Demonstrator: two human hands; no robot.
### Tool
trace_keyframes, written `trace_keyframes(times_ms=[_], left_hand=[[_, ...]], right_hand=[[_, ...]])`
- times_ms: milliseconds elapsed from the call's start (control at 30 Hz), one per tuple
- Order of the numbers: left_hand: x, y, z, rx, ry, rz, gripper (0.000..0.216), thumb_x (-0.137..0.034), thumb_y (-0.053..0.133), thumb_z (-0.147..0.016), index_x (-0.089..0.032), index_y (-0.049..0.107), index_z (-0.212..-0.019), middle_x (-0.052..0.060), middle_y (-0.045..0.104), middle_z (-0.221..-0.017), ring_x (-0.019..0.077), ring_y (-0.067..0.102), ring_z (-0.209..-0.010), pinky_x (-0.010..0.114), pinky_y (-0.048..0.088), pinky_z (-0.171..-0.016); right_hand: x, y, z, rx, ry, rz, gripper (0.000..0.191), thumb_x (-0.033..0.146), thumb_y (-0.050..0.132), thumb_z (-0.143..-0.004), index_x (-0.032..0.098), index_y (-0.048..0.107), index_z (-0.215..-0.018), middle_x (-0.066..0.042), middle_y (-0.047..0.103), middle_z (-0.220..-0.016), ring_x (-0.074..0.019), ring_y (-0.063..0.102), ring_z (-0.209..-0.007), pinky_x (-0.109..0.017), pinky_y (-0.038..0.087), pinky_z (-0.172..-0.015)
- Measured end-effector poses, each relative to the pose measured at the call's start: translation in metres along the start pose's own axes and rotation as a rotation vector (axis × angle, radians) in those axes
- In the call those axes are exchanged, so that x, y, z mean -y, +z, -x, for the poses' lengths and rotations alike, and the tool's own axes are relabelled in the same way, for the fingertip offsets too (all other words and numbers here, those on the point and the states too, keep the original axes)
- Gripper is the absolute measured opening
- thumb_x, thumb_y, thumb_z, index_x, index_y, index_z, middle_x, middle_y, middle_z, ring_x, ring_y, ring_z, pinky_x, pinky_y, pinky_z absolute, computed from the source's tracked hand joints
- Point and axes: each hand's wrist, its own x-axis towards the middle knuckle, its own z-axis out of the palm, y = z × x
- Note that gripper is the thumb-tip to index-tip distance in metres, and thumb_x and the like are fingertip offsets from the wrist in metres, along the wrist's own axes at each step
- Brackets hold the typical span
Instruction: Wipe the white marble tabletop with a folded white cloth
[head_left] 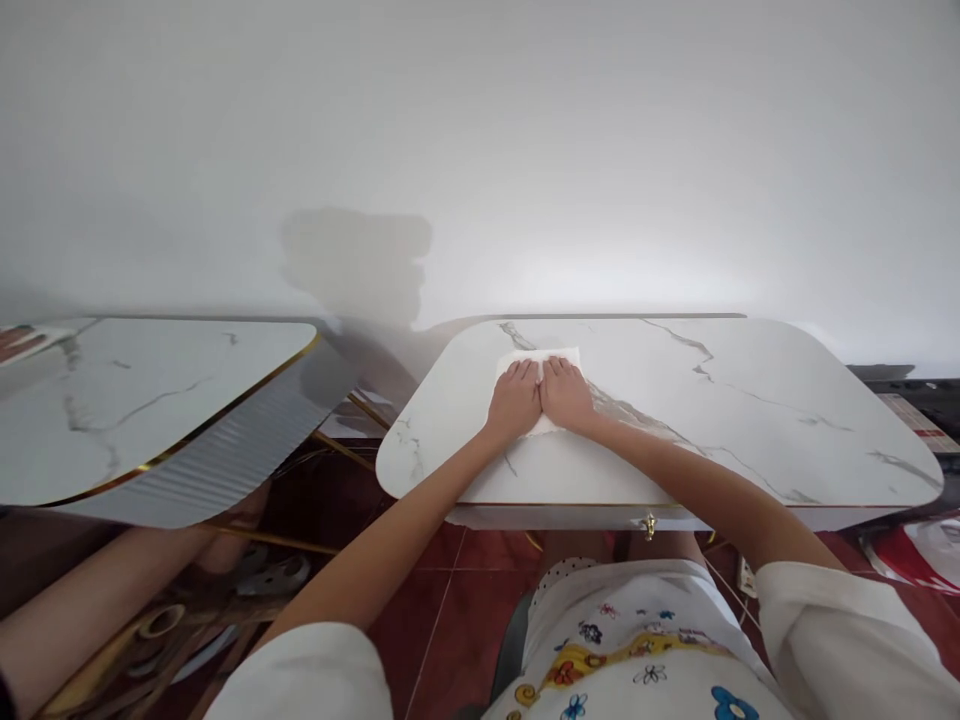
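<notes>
A white marble-patterned table (750, 420) with rounded ends stands against the wall in front of me. On its top, left of the middle, a white cloth (561, 356) lies spread, its edges showing around my fingers. My left hand (516, 396) presses down on the cloth with its fingers drawn together. Beside it, my right hand (564, 390) holds the cloth down in the same way, and the two hands touch at the thumbs. Part of the cloth is hidden under my palms. A small gold knob (649, 526) sticks out from the table's front.
At the left is a second marble-patterned table (172, 400) with gold trim and a ribbed side. Another person's bare limb (112, 590) shows below it, near a tape roll (161, 620). Dark red tiles (442, 600) cover the floor. A red and white item (919, 550) lies at the right.
</notes>
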Motion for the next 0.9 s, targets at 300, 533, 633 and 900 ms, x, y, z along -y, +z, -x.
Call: trace_keyframes(times_ms=[300,533,633,900], left_hand=[[-0.043,-0.032,0.069,0.048,-0.103,0.009,0.047,-0.024,0.029,-0.093,-0.009,0.049,-0.133,0.016,0.051,-0.140,0.0258,0.042,-0.135,0.046,0.033,-0.114],[-0.075,-0.031,0.082,-0.008,-0.091,0.084,0.049,-0.025,0.029,-0.093,-0.018,0.046,-0.138,0.011,0.052,-0.140,0.0264,0.042,-0.135,0.049,0.034,-0.113],[-0.084,-0.025,0.073,-0.003,-0.022,0.111,0.048,-0.025,0.029,-0.093,-0.017,0.048,-0.136,0.011,0.053,-0.139,0.0248,0.043,-0.134,0.046,0.034,-0.115],[-0.070,-0.003,0.019,0.066,0.078,0.118,0.047,-0.023,0.034,-0.089,-0.015,0.051,-0.131,0.011,0.055,-0.137,0.0249,0.045,-0.132,0.045,0.035,-0.113]], right_hand=[[0.025,-0.025,0.074,0.057,-0.017,-0.054,0.050,0.021,0.030,-0.096,0.002,0.044,-0.140,-0.017,0.041,-0.149,-0.0281,0.033,-0.140,-0.041,0.024,-0.115],[0.013,-0.039,0.104,0.089,0.050,-0.077,0.051,0.022,0.030,-0.095,0.007,0.043,-0.142,-0.015,0.038,-0.151,-0.0244,0.030,-0.142,-0.040,0.024,-0.115],[-0.001,-0.042,0.110,0.057,0.087,-0.077,0.050,0.023,0.029,-0.095,0.009,0.044,-0.141,-0.015,0.040,-0.150,-0.0251,0.032,-0.141,-0.043,0.026,-0.114],[-0.027,-0.035,0.073,0.016,0.126,-0.013,0.049,0.019,0.032,-0.094,0.001,0.045,-0.138,-0.020,0.042,-0.147,-0.0302,0.033,-0.139,-0.043,0.025,-0.113]])
